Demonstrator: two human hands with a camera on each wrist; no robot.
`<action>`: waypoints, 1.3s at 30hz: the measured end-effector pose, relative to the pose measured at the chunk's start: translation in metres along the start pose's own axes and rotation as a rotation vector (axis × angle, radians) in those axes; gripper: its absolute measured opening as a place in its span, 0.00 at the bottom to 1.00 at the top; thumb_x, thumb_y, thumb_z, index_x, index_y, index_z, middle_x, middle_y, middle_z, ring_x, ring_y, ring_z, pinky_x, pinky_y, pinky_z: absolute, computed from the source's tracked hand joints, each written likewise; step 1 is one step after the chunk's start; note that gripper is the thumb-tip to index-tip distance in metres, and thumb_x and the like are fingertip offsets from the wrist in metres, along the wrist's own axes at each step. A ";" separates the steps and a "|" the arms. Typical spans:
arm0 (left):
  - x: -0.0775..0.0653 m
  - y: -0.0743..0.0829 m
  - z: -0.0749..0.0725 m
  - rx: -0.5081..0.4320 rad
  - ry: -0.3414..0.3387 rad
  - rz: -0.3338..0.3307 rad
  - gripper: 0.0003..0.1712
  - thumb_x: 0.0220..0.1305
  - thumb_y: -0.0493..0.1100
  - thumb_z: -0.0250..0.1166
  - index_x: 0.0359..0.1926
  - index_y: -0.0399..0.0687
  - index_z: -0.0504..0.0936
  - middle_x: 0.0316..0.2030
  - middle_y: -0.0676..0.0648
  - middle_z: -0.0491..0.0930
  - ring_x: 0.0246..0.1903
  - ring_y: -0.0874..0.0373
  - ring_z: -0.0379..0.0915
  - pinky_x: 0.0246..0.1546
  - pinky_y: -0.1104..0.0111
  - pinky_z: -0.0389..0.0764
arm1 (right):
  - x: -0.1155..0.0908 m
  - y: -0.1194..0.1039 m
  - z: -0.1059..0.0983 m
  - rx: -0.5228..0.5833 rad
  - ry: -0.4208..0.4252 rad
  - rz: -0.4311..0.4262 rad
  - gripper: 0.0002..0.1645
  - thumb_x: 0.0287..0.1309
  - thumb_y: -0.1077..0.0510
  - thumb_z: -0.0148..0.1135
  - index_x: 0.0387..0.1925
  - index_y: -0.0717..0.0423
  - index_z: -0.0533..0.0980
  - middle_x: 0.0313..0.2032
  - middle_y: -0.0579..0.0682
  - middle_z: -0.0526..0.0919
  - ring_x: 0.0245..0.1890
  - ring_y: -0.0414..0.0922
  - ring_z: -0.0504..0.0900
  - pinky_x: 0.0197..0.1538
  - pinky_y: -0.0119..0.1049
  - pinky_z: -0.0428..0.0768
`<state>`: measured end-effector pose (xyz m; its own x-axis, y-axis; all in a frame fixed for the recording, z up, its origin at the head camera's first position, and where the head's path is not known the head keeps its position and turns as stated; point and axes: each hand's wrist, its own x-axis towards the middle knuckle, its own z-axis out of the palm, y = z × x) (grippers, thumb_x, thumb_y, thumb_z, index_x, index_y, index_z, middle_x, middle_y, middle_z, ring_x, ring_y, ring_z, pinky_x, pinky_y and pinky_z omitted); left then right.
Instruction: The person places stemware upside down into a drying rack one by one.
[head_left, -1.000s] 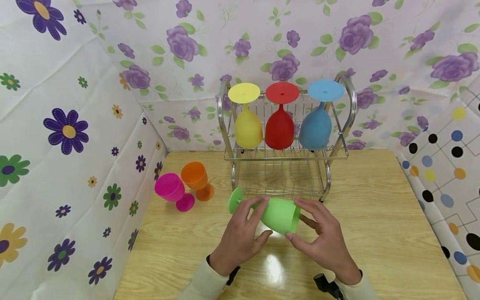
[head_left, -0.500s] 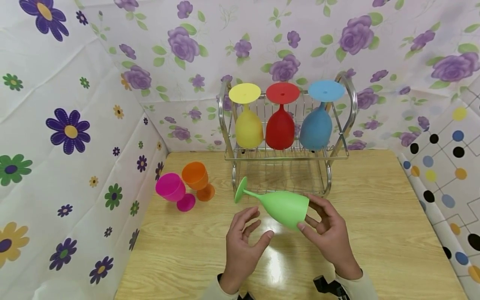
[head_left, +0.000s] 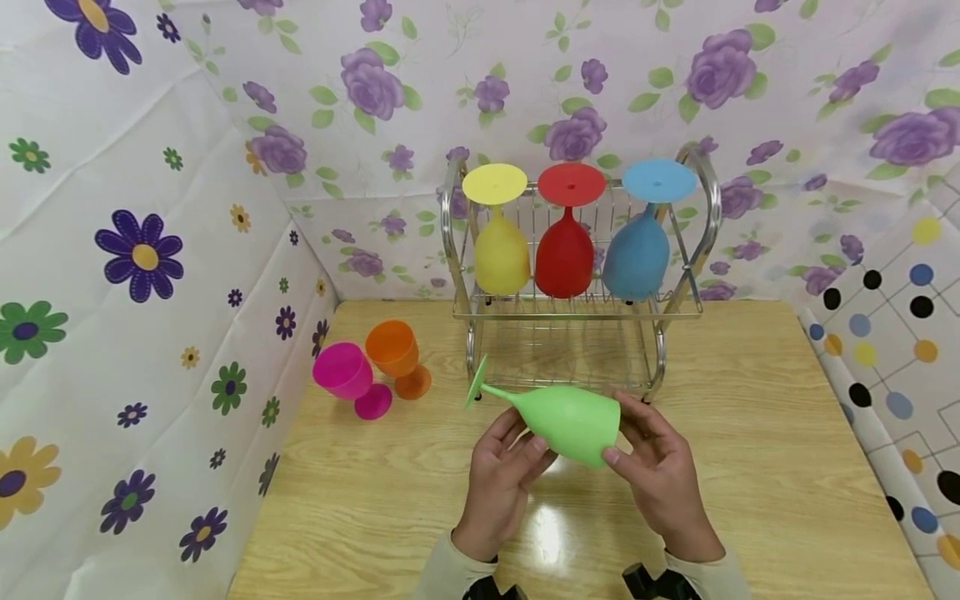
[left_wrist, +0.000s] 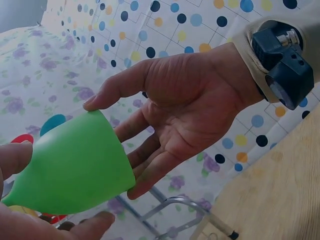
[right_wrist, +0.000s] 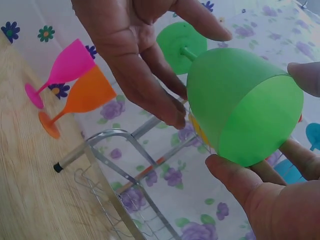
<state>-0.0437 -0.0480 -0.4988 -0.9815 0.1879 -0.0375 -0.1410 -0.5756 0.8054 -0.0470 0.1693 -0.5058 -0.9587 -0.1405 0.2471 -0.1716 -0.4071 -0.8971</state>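
A green plastic wine goblet [head_left: 568,421] is held sideways above the table, its foot to the left and its mouth to the right. My right hand [head_left: 663,475] pinches the rim, thumb in front and fingers behind, as the left wrist view also shows. At the stem end of the bowl is my left hand [head_left: 504,475], with loosely bent fingers. Its thumb [right_wrist: 212,25] stands slightly off the bowl in the right wrist view, and its fingertips are right beside the green surface.
Yellow [head_left: 501,258], red [head_left: 564,258] and blue goblets [head_left: 636,258] stand upside down on the upper tier of a metal rack [head_left: 577,317]. Pink [head_left: 343,372] and orange goblets [head_left: 393,350] stand upright at the left of the wooden table [head_left: 360,500]. Patterned cloth surrounds the table.
My left hand let go of the goblet, drew back below it, then came up close to the bowl again. My right hand kept its hold on the rim; the goblet's tilt shifted slightly.
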 end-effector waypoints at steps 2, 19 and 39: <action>0.002 -0.001 0.000 -0.023 -0.012 -0.006 0.35 0.72 0.32 0.66 0.76 0.35 0.65 0.63 0.44 0.77 0.58 0.56 0.82 0.57 0.64 0.87 | 0.000 0.001 0.000 0.001 -0.002 0.002 0.43 0.62 0.83 0.58 0.77 0.74 0.57 0.68 0.48 0.74 0.68 0.43 0.77 0.58 0.39 0.88; 0.015 -0.005 -0.010 -0.019 -0.048 0.009 0.34 0.71 0.31 0.67 0.74 0.35 0.68 0.63 0.44 0.77 0.61 0.54 0.81 0.58 0.64 0.87 | 0.006 0.003 -0.011 -0.122 -0.060 -0.037 0.41 0.62 0.82 0.60 0.75 0.78 0.58 0.69 0.53 0.74 0.68 0.43 0.78 0.61 0.41 0.86; 0.046 -0.018 -0.023 0.628 0.014 0.210 0.43 0.65 0.41 0.77 0.76 0.64 0.69 0.71 0.48 0.68 0.70 0.46 0.69 0.67 0.52 0.80 | 0.013 0.006 -0.054 -0.469 0.175 0.036 0.29 0.70 0.68 0.66 0.70 0.67 0.72 0.66 0.49 0.79 0.67 0.41 0.79 0.58 0.27 0.85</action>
<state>-0.0890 -0.0475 -0.5282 -0.9821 0.1090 0.1537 0.1519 -0.0247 0.9881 -0.0724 0.2136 -0.5281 -0.9826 0.0225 0.1844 -0.1830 0.0507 -0.9818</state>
